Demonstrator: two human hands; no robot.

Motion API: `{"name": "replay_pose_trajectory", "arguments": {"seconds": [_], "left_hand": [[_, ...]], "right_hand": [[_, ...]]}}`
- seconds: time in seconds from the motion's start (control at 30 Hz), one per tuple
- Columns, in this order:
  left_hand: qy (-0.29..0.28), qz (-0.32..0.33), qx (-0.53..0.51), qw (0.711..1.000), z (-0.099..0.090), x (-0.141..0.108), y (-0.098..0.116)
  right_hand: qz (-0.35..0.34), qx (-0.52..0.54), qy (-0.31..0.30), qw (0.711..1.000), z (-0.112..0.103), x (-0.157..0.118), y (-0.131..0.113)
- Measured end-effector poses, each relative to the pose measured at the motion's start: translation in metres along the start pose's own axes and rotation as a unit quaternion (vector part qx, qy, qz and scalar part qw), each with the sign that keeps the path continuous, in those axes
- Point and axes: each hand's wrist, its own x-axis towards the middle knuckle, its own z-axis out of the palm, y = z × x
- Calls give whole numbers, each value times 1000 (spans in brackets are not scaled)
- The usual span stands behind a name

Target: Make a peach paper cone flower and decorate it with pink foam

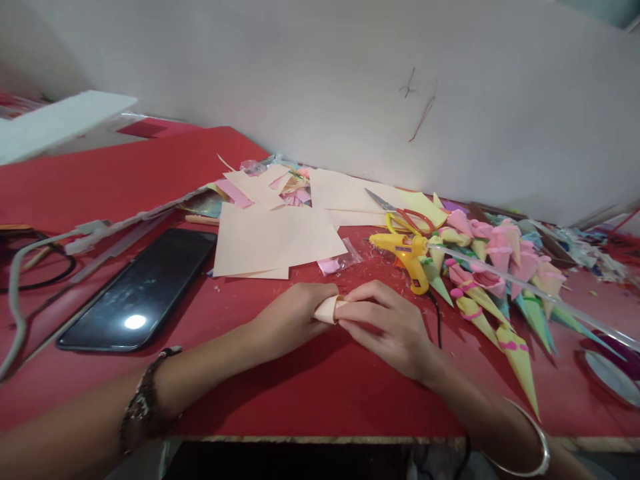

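Near the middle of the red table, a small rolled piece of cream paper is held between both hands. My left hand is closed round its left part, with the fingertips partly hidden behind it. My right hand pinches the roll's right, open end between thumb and fingers. Just beyond the hands lie flat cream paper sheets. A yellow glue gun with a long clear glue stick rests to the right, beside scissors with orange and yellow handles.
A black phone lies at the left, near a white cable. Many-coloured paper cones are heaped at the right, with a tape roll beyond them. Paper scraps lie at the back. The table's front edge is close below the hands.
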Motion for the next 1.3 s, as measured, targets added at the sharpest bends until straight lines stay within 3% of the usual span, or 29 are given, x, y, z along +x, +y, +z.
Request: {"name": "replay_pose_trajectory", "arguments": {"seconds": [0.17,0.4,0.63,1.3], "left_hand": [[12,10,40,999,1,-1,-2],[-34,-3,72,997,3,-2,-6],[-24,-15,104,994,4,-3,-8],[11,18,-18,1000,2,-2,-2]], "right_hand": [[10,18,17,1000,2,1,3],[1,30,-42,999,1,1,0],[53,40,-19,998,4,3,-1],[28,12,45,999,5,2,-3]]}}
